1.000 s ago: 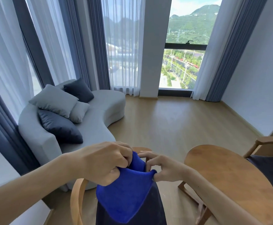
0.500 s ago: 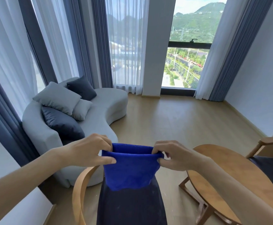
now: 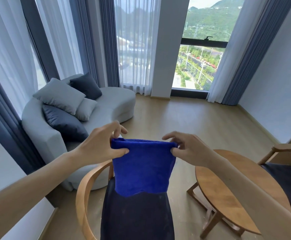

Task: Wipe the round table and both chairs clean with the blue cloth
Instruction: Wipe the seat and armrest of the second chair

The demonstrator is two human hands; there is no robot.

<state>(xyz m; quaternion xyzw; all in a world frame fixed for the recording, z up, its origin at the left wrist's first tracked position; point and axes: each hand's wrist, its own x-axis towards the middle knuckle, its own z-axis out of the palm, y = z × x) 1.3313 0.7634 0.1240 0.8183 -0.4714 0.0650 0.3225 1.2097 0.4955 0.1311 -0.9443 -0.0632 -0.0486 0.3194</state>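
Observation:
A folded blue cloth (image 3: 142, 166) hangs in the air in front of me, stretched flat between both hands. My left hand (image 3: 99, 146) pinches its top left corner and my right hand (image 3: 188, 149) pinches its top right corner. Below the cloth stands a chair (image 3: 136, 217) with a dark seat and a curved wooden armrest. The round wooden table (image 3: 228, 193) stands at the lower right, partly hidden by my right forearm. A second chair (image 3: 290, 177) with a dark cushion sits beyond the table at the right edge.
A grey curved sofa (image 3: 42, 135) with several cushions fills the left side. Curtains and tall windows (image 3: 202, 49) line the far wall. Wooden floor (image 3: 184, 118) lies between the sofa and the table. A white wall runs along the right.
The cloth was bunched between my hands, then I pulled it out flat. Both hands have moved apart and upward with it. The view has tilted slightly.

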